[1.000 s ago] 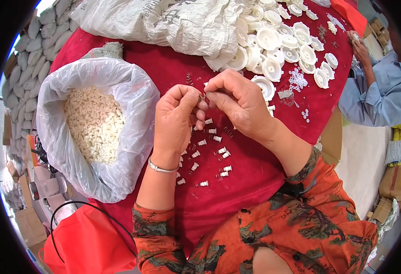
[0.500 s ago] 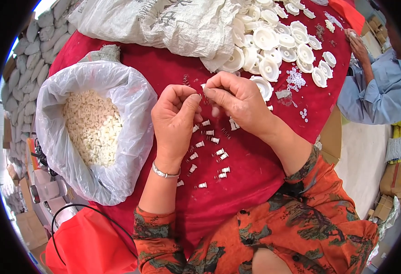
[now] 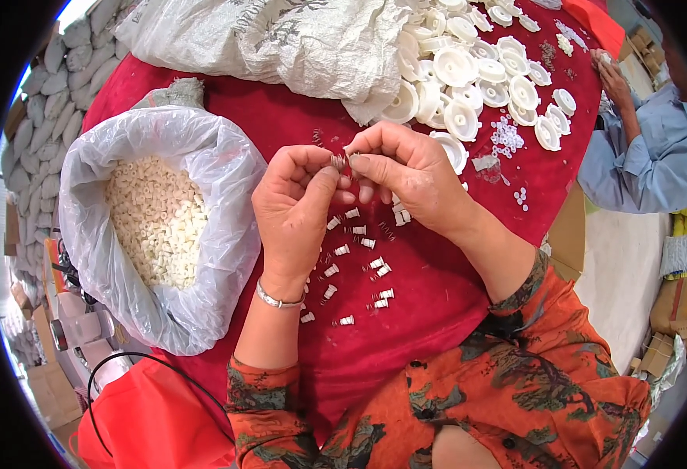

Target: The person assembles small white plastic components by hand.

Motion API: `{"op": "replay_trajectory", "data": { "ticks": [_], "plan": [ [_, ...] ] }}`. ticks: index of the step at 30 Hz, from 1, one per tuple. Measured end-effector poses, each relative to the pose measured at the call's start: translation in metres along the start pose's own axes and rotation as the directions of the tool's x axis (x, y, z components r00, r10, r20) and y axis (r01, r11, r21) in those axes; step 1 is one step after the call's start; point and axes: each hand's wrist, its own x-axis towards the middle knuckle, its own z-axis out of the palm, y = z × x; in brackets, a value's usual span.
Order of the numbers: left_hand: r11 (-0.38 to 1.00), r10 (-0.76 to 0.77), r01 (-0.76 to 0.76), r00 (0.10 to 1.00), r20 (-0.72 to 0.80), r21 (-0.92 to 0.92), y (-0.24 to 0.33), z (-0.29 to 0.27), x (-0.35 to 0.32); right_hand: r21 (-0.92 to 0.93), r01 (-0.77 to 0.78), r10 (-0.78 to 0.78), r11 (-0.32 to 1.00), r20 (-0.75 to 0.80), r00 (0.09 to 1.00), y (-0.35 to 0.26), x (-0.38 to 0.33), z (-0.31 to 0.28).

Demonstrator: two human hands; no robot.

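Note:
My left hand (image 3: 292, 199) is closed in a pinch, with a small metal spring (image 3: 337, 162) between thumb and forefinger. Close against it, my right hand (image 3: 415, 176) pinches a small white plastic part (image 3: 352, 154), mostly covered by the fingertips. Both hands meet above the red cloth. Below them lie several small white spool-like pieces with springs on them (image 3: 346, 320). A loose spring (image 3: 388, 230) rests near the right hand, and more loose springs (image 3: 317, 138) lie just beyond the left fingers.
To the left stands a plastic-lined sack (image 3: 230, 176) full of small cream pieces (image 3: 156, 219). A white woven sack (image 3: 320, 47) lies at the back beside piled white round plastic parts (image 3: 454, 66). Small translucent discs (image 3: 506, 137) lie right. Another person's blue sleeve (image 3: 644, 168) shows at far right.
My left hand has turned slightly, bringing the pinched spring into view at its fingertips. The hands have drawn closer, and the right hand's lower fingers have moved in towards the left.

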Motion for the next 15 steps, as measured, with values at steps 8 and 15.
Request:
{"op": "replay_trajectory", "data": {
  "ticks": [8,15],
  "plan": [
    [0.987,0.071,-0.065,0.997,-0.038,0.145,0.0026,0.0013,-0.0002,-0.02,-0.048,0.048,0.999,0.017,0.999,0.0,0.0013,-0.0049],
    [0.964,0.096,-0.099,0.995,0.026,0.248,0.0064,0.0006,-0.0022,-0.025,-0.116,0.118,0.993,0.067,0.991,-0.0028,0.0019,-0.0091]
  ]
}}
